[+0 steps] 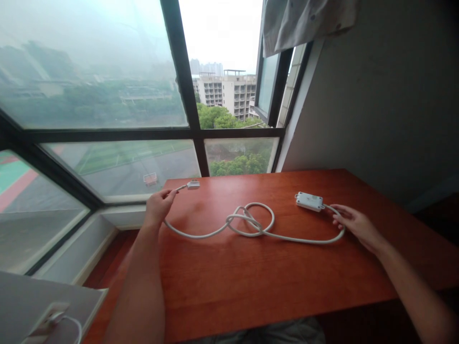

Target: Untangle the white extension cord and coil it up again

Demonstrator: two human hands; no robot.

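Note:
A white power strip cord [201, 236] lies across the reddish-brown table, looped into a loose knot in the middle. My left hand [159, 206] pinches the cord just behind its plug [193, 185], which is held up over the table's far left edge. At the other end, my right hand [353, 223] has its fingers closed on the cord close to the white power strip block [309, 201]. The block shows its underside, with dark spots at its corners. From my right hand the cord bends round and runs back left to the knot.
The wooden table [251, 282] reaches to the window frame [150, 135], where one pane stands open at the right. A curtain [304, 24] hangs above it. A grey wall [376, 105] rises on the right. At lower left, a wall socket [50, 317] has a white cable plugged in.

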